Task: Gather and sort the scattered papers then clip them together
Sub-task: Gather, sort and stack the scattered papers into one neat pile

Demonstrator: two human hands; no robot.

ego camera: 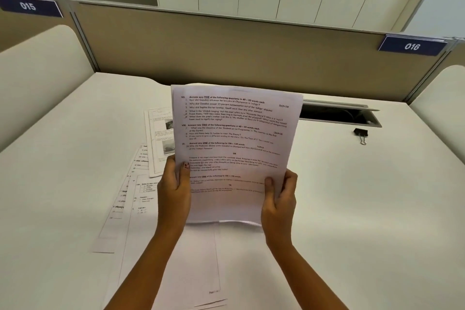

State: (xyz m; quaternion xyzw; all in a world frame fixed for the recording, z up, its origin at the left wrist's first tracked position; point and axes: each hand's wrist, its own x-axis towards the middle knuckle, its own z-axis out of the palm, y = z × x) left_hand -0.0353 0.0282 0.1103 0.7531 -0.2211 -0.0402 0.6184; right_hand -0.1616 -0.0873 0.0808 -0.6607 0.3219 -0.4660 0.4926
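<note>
Head view: left hand [173, 184] and right hand [278, 196] each pinch a lower side of the stack [234, 148], upright over the desk [352, 196], probably to read and sort. Loose sheets [141, 184] lie left below; clip [361, 133] waits far right, well apart.

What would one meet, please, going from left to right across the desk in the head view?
Loose papers on the desk → left hand → held sheets → right hand → binder clip.

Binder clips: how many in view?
1. The black binder clip lies on the desk to the right of the held papers, just below the cable slot. The papers could be hiding others.
</note>
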